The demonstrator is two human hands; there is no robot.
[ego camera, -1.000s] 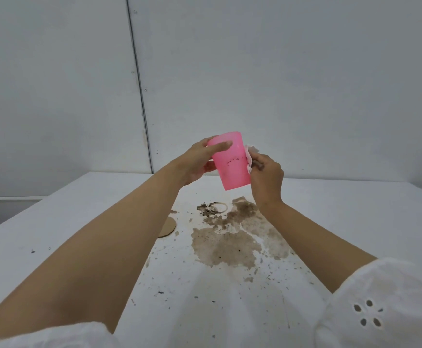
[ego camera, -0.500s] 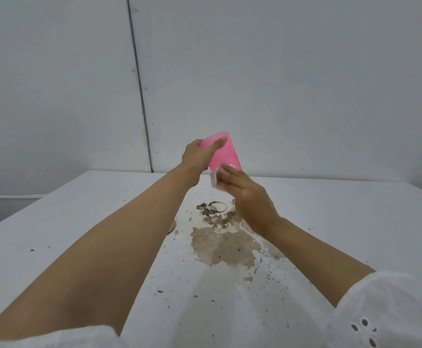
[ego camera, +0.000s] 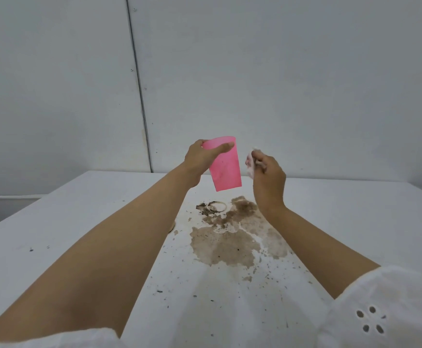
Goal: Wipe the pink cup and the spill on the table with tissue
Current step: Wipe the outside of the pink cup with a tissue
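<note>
My left hand grips the pink cup by its rim and holds it upright in the air above the table, slightly tilted. A little to the right of the cup, and not touching it, my right hand is closed around a crumpled white tissue that sticks out past the fingers. Below both hands a wide brown spill with dark specks spreads over the white table. A ring-shaped stain marks its far edge.
Dark crumbs are scattered over the table towards me. A brownish round object lies mostly hidden behind my left forearm. A white wall rises just behind the table's far edge. The table drops off at the left.
My right hand has come off the front of the cup and moved to its right, with the tissue still in it. The cup has stayed in my left hand.
</note>
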